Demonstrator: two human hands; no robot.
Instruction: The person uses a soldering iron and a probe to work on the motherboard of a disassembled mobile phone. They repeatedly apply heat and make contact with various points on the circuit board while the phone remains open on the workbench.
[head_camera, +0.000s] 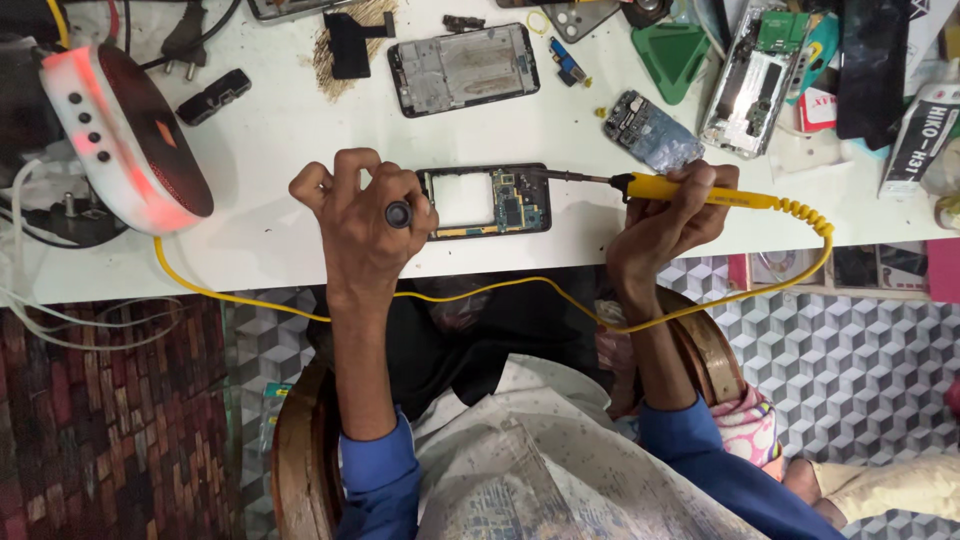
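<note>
the opened phone frame (485, 201) lies stripped, board exposed. right hand (668, 215) grips the yellow soldering iron (690, 190), tip at its 3 o'clock edge; soldering looks underway. left hand (362, 212), fingers curled around nothing visible, steadies its 9 o'clock end.

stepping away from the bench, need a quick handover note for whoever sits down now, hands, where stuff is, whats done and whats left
Left hand: fist resting on the left end of the opened phone frame, steadying it on the white table. A dark ring sits on one finger.
Right hand: fingers closed around the yellow soldering iron, its tip reaching the frame's top right edge near the circuit board. Its yellow cord loops below the table edge.
Done: the phone is open and its board exposed.
Left: the soldering is in progress; whether any joint is finished cannot be told. Another stripped frame lies further back.
</note>
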